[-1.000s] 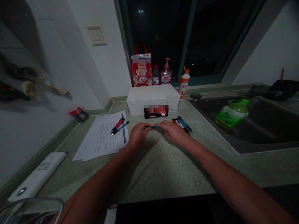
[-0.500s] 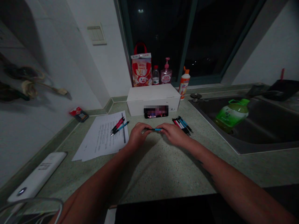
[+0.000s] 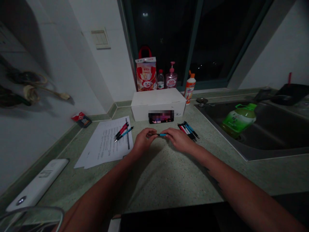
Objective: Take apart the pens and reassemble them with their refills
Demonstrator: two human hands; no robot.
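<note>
Gripped between left hand [image 3: 143, 140] and right hand [image 3: 180, 138], a blue-and-black pen [image 3: 162, 134] lay crosswise, blue toward three o'clock.

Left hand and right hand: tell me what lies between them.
In the head view, a slim pen spans the gap, black toward the left hand and blue toward the right hand.
</note>
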